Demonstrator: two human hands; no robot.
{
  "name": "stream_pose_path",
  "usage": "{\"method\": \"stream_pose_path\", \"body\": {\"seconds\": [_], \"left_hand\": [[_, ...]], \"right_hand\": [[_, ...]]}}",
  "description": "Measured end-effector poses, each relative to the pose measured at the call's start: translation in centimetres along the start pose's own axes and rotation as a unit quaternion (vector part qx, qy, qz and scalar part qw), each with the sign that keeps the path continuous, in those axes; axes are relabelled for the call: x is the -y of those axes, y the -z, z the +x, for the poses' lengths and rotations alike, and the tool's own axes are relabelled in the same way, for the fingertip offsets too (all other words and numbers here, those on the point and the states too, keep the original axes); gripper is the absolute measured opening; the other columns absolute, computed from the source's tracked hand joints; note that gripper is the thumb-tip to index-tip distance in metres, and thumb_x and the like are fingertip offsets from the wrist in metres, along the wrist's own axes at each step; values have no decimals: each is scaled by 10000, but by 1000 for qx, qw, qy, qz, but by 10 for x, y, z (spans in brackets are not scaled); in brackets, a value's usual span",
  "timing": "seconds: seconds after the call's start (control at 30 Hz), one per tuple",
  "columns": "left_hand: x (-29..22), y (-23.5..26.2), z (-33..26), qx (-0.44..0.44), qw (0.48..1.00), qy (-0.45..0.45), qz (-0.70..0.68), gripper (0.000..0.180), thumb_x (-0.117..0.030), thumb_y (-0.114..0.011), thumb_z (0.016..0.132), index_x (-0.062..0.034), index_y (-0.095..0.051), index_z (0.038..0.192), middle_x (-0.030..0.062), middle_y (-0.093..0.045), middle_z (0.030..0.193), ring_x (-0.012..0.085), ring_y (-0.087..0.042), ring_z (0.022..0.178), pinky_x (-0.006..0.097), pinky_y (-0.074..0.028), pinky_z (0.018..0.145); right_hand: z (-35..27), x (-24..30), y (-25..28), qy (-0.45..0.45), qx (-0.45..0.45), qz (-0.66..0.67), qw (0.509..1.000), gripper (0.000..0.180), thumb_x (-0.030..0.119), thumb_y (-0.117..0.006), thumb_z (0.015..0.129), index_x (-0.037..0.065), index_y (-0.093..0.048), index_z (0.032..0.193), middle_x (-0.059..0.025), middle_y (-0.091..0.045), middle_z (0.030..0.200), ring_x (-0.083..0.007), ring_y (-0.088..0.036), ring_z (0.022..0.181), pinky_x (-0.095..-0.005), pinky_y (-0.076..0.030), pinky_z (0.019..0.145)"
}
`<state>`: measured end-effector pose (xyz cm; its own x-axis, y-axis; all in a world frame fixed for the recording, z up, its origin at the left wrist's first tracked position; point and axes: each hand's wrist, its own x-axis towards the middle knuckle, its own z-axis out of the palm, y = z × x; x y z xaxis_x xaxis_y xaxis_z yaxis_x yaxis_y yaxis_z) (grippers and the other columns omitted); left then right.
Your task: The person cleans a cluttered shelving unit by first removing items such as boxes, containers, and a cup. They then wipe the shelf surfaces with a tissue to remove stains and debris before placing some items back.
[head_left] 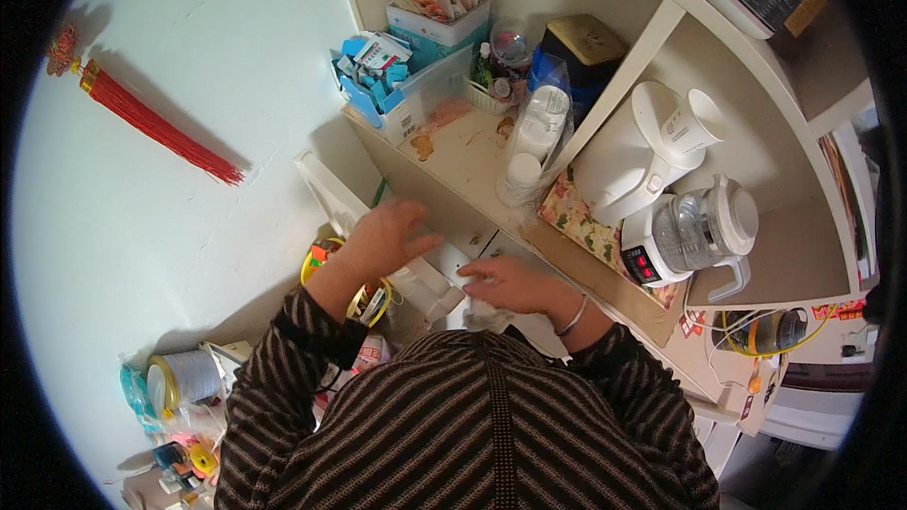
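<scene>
My left hand point(385, 238) hovers over a pulled-out drawer point(326, 194) beside the wall, fingers slightly bent and apart, with nothing seen in them. Close to its right, my right hand point(518, 285) stretches its fingers toward a white piece point(453, 263) with a small dark dot; I cannot tell if they touch. A light band circles the right wrist. Something white and blurred lies under the right hand, its kind unclear. A green edge shows inside the drawer behind the left hand. My torso hides the lower part of the cabinet.
On the shelf ahead stand a box of blue packets point(378, 76), bagged paper cups point(539, 127), a white electric kettle point(628, 151) and a glass kettle point(699, 227) on its base. A yellow-rimmed basket point(373, 297) sits beside my left forearm. A red tassel point(165, 123) hangs on the wall.
</scene>
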<state>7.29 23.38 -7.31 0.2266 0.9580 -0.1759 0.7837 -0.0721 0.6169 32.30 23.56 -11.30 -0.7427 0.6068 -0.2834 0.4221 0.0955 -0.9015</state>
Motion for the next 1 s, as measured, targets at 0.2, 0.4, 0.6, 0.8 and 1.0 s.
{"method": "stream_pose_path", "body": {"seconds": [0.2,0.4,0.6,0.8,1.0], "left_hand": [[-59,-14,76,-122,978,-147,-87,1219,-468,-829,716,1,-63,1541,323,-348,1461,443,-439,1315,451,-375,1094],[-101,-56,123,-198,966,-124,-112,1227,-405,-808,750,41,36,1520,330,-238,1522,431,-353,1388,478,-344,1113],[-65,-53,156,-180,982,-33,-37,571,-204,-663,859,-26,-488,1373,238,-607,1178,390,-628,1078,457,-508,900],[-43,-40,144,-177,910,9,-375,389,1,-495,921,-79,-587,1290,123,-653,1154,272,-716,910,375,-568,648],[-50,-11,115,-170,806,76,-561,383,-8,-374,955,-97,-564,1275,92,-667,1168,235,-725,854,292,-557,563]], "right_hand": [[-41,6,35,-75,-112,73,988,318,212,-626,955,14,-647,1202,-6,-671,937,-73,-559,805,-243,-469,695],[-62,-5,36,-68,-191,89,975,314,219,-621,963,9,-649,1194,5,-664,921,-57,-548,793,-219,-454,679],[-75,-20,42,-92,-241,130,957,302,226,-623,958,0,-662,1154,7,-645,863,-61,-543,736,-231,-451,632],[-54,-29,48,-78,-248,103,960,283,228,-621,948,2,-673,1111,-14,-648,854,-88,-561,720,-253,-462,647],[-33,-41,46,-50,-273,109,955,288,230,-601,969,3,-665,1133,34,-618,858,-58,-514,728,-227,-428,632]]}}
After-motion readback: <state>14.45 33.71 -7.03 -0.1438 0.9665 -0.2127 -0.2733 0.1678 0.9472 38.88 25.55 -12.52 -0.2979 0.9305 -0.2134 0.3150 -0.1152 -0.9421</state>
